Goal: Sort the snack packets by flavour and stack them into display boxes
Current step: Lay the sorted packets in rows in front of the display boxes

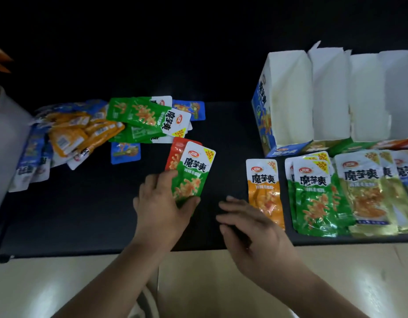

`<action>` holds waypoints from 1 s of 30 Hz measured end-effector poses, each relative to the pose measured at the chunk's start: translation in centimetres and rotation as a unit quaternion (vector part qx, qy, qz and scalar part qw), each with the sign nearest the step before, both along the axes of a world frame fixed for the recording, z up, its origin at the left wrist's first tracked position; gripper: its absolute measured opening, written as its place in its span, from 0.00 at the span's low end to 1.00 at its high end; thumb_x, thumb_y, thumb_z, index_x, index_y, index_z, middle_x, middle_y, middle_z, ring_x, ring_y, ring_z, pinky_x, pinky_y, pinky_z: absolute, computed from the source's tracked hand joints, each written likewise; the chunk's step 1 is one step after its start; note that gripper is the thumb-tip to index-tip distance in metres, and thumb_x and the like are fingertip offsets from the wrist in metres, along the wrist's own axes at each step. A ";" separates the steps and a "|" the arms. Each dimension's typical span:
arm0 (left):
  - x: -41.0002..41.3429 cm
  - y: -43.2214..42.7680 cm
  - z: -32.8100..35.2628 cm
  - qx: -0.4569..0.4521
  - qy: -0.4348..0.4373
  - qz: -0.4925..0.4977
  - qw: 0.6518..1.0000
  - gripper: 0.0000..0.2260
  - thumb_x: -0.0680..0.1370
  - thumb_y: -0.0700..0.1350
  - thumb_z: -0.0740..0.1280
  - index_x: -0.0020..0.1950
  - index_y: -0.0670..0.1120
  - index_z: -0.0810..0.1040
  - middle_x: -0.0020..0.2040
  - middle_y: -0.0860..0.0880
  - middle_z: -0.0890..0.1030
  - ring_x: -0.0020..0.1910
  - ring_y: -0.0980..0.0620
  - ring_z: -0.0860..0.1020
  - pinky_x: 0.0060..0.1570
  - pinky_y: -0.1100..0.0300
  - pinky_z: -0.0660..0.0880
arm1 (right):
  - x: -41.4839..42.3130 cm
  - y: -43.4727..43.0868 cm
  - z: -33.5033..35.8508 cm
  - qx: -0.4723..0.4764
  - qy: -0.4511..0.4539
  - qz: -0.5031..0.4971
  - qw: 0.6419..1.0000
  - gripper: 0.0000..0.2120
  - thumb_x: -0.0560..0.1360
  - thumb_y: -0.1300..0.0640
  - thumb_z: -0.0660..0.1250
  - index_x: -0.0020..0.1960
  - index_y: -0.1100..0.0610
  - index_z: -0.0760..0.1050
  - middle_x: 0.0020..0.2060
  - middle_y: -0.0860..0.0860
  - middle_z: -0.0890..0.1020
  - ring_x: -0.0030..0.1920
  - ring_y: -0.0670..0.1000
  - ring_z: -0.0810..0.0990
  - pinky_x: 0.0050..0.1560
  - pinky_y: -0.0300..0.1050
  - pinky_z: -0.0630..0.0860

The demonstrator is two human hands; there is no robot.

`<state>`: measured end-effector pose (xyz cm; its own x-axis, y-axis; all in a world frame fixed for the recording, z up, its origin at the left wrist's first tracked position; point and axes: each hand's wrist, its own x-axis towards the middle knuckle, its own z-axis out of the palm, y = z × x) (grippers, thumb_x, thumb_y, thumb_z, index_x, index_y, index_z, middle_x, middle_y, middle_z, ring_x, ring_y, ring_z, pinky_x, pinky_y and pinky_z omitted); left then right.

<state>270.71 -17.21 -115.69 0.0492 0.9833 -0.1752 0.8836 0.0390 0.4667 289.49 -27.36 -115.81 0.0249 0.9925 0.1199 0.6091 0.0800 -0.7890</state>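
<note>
Left hand (pixel 161 203): thumb and fingers pinch 1 green packet (pixel 193 173) by its lower end, 1 red packet (pixel 175 152) behind it, mid-counter (pixel 83 214).
Right hand (pixel 251 226): fingers loosely spread, holding nothing, near the front edge, just beside the orange packet (pixel 264 189).

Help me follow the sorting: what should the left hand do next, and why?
Probably lay the green packet on the green stack beside the orange packet: the flavours match. The left hand grips it with a red packet behind.

Shop-style dark table (pixel 221 125): snack packets (pixel 83 129), display boxes (pixel 290 99)
</note>
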 end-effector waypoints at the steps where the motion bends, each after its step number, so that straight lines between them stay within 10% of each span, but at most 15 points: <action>1: 0.1 0.3 0.3 -0.026 -0.018 0.022 0.999 0.36 0.67 0.59 0.81 0.71 0.55 0.72 0.61 0.49 0.76 0.60 0.45 0.76 0.58 0.48 0.70 | -0.3 -0.2 0.2 -0.016 0.018 0.006 1.000 0.12 0.80 0.52 0.66 0.58 0.53 0.85 0.64 0.47 0.83 0.72 0.43 0.75 0.62 0.50 0.82; 8: 2.9 -1.6 4.7 -0.081 -0.164 0.027 0.983 0.07 0.82 0.49 0.67 0.60 0.55 0.77 0.49 0.56 0.84 0.42 0.58 0.80 0.39 0.59 0.74 | 1.4 -0.5 2.9 -0.112 0.200 -0.112 0.967 0.12 0.80 0.58 0.72 0.62 0.48 0.82 0.49 0.42 0.86 0.48 0.42 0.85 0.48 0.34 0.78; 12: 7.5 -4.8 7.2 -0.198 -0.335 0.034 0.921 0.06 0.81 0.48 0.69 0.54 0.59 0.80 0.46 0.59 0.86 0.43 0.58 0.84 0.40 0.52 0.81 | 2.9 -0.3 4.4 -0.138 0.316 -0.216 0.914 0.16 0.77 0.58 0.76 0.62 0.46 0.79 0.47 0.47 0.86 0.44 0.49 0.85 0.46 0.44 0.83; 19: 12.4 -6.6 6.9 -0.265 -0.368 -0.056 0.889 0.08 0.80 0.42 0.71 0.54 0.55 0.84 0.43 0.51 0.87 0.32 0.55 0.80 0.32 0.62 0.77 | 8.5 -3.2 5.2 -0.151 0.362 -0.313 0.865 0.21 0.72 0.58 0.79 0.62 0.48 0.78 0.43 0.59 0.86 0.48 0.65 0.85 0.52 0.68 0.82; 25: 14.0 -7.4 5.5 -0.282 -0.344 -0.014 0.896 0.09 0.81 0.42 0.69 0.54 0.56 0.83 0.44 0.53 0.87 0.36 0.56 0.84 0.36 0.60 0.77 | 14.2 -2.4 5.4 -0.145 0.079 -0.341 0.926 0.21 0.73 0.57 0.80 0.62 0.48 0.78 0.36 0.46 0.85 0.35 0.40 0.82 0.35 0.31 0.76; 30: 13.7 -7.1 5.1 -0.256 -0.343 0.003 0.904 0.09 0.82 0.42 0.68 0.54 0.57 0.83 0.45 0.56 0.87 0.38 0.57 0.84 0.42 0.59 0.75 | 14.8 -1.4 3.7 -0.159 -0.131 -0.306 0.929 0.22 0.74 0.47 0.77 0.66 0.49 0.78 0.51 0.48 0.83 0.50 0.52 0.83 0.42 0.48 0.79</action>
